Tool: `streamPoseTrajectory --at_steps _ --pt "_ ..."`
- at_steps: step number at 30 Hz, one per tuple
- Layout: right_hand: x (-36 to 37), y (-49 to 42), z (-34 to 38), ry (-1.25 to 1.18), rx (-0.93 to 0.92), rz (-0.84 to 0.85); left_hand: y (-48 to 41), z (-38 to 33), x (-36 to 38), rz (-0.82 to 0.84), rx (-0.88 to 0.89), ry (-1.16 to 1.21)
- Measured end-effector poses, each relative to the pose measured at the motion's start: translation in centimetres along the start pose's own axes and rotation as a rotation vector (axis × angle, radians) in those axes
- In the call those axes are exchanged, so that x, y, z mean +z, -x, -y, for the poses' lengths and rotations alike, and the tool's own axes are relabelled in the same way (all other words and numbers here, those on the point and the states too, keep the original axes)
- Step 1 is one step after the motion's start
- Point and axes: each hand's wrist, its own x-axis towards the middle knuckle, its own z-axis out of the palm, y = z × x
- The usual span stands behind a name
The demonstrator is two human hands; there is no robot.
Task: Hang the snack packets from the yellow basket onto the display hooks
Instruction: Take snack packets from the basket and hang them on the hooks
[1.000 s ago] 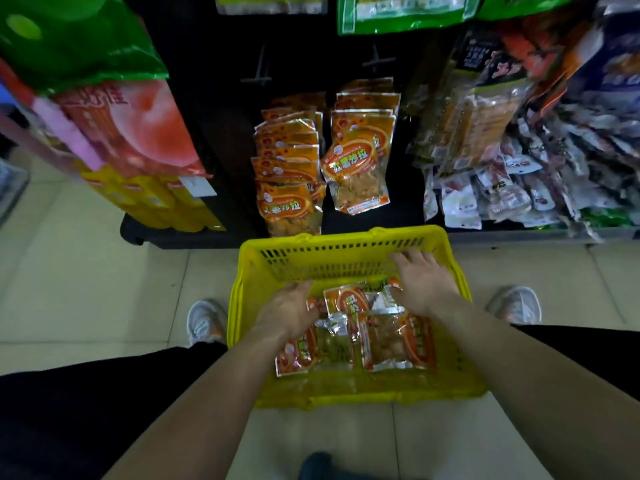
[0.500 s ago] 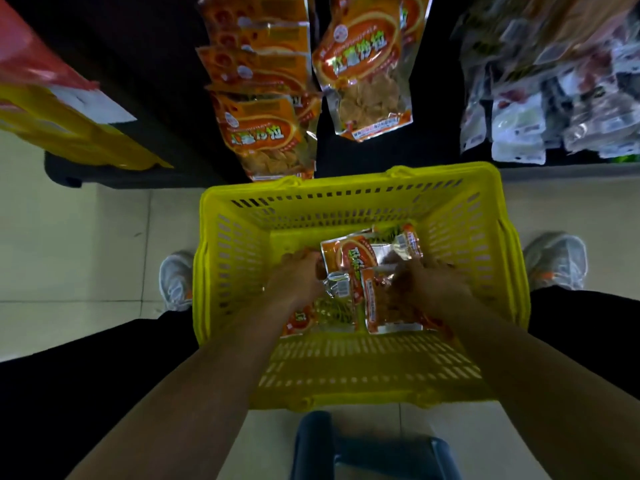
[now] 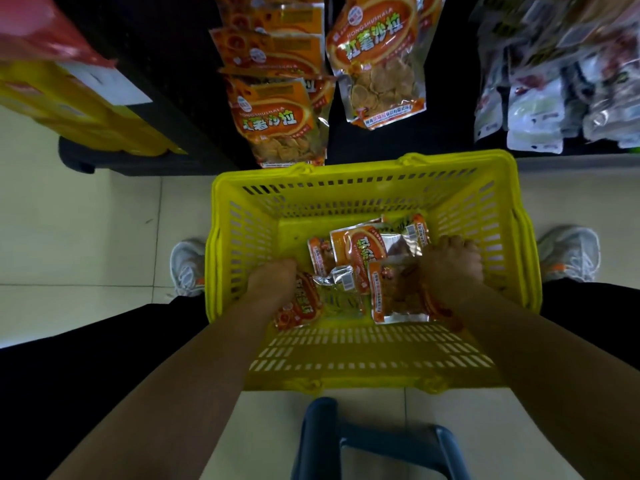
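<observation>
The yellow basket (image 3: 367,195) stands on the tiled floor (image 3: 79,237) in front of a dark display rack (image 3: 166,64), between two grey shoes (image 3: 188,268). Both hands are down inside the basket, on a loose pile of orange snack packets (image 3: 360,251) that lies on its bottom. The left hand (image 3: 273,282) presses on a packet at the left of the pile, with the fingers bent; it seems to grip the packet's upper edge, but the fingers are hidden from this view and I cannot tell for sure. The right hand (image 3: 452,268) is curled over the packets at the right side, and a clear-fronted packet (image 3: 398,299) lies just beside and partly under it. Above the basket, more orange packets of the same kind (image 3: 375,57) hang on the rack, and pale packets (image 3: 533,109) hang further right. A dark blue stool (image 3: 374,441) is near the bottom edge.
</observation>
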Motion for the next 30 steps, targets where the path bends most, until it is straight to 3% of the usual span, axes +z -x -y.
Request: streamPoseTrajectory --at_steps 4,12,16,25,30 --pt "-0.4 0.7 -1.1 -0.019 -0.034 0.017 1.0 -0.4 -1.7 -0.017 0.051 0.082" --pt "-4.4 2.2 -3.4 -0.575 -0.177 0.089 5.2 -1.6 -7.1 -0.122 0.213 0.24" --pt "-9.1 4.0 -4.8 -0.671 -0.299 0.057 8.3 -2.6 -10.6 -0.138 0.304 0.264" --pt "-20.9 13.2 -10.0 -0.749 -0.427 -0.304 18.0 -4.7 -20.3 -0.193 0.39 0.645" --pt "-23.8 18.6 -12.6 -0.932 -0.453 -0.537 23.4 -4.7 -24.0 -0.124 0.606 0.824"
